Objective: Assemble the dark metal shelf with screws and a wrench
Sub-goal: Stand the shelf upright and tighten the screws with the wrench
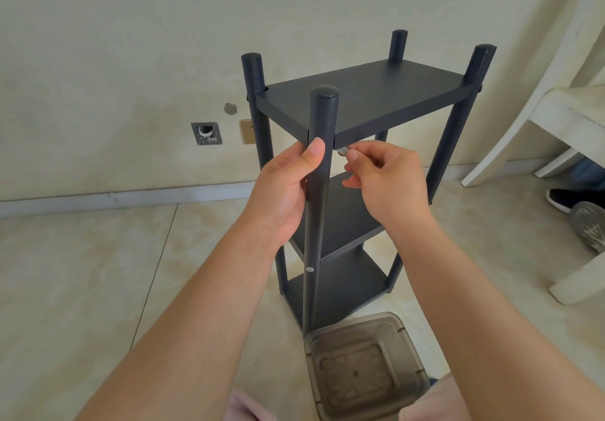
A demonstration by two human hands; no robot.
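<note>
1. Nearest the camera, low in the view, a translucent grey-brown square plastic tub [365,366] sits on the pale tiled floor [98,273]; nothing can be made out inside it.
2. Just behind the tub stands the dark metal shelf with three flat boards and four round posts [366,93], upright on the floor near a cream wall [131,44].
3. The left hand [288,185] grips the nearest front post just under the top board, thumb laid up along the post.
4. The right hand [383,175] pinches a small silvery metal piece [343,151] against the underside corner of the top board, beside that post. It is too small to tell whether it is a screw or a wrench end.
5. A silver screw head [309,269] shows lower on the same post, at the middle board.
6. Judging by its look, the frame is stiff and fairly light, with smooth painted posts that may slip; holding a post close to a joint should steady it best.
7. A white plastic chair [556,119] stands at the right.
</note>
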